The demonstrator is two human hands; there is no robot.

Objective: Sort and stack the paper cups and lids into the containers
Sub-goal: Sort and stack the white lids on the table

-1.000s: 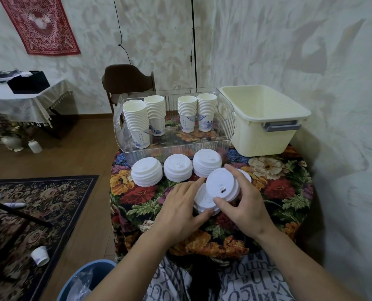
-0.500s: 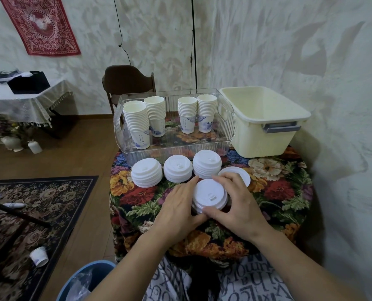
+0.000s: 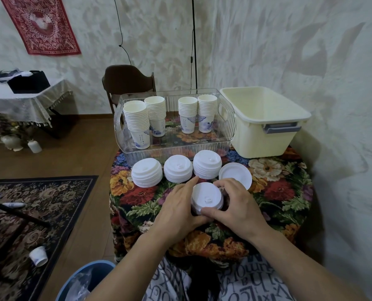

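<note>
Both my hands cup a small stack of white lids point(image 3: 206, 197) near the front of the floral table. My left hand point(image 3: 177, 210) holds its left side, index finger stretched forward. My right hand point(image 3: 238, 205) curls round its right side, thumb under the front edge. Three more lid stacks point(image 3: 147, 172) point(image 3: 178, 171) point(image 3: 207, 164) stand in a row behind, and one flat lid point(image 3: 235, 175) lies upside down to their right. The clear bin point(image 3: 227, 135) holds several stacks of paper cups point(image 3: 137, 123). A cream tub point(image 3: 265, 124) sits at the back right.
The round table with its floral cloth point(image 3: 278, 192) stands against the right wall. A chair point(image 3: 128, 83) is behind the clear bin. On the floor at left lie a patterned rug point(image 3: 39, 203), a stray paper cup point(image 3: 38, 256) and a blue bucket point(image 3: 83, 281).
My right hand brought a lid leftward and set it down on the front stack. Both hands now close round that stack, and the upside-down lid behind is uncovered.
</note>
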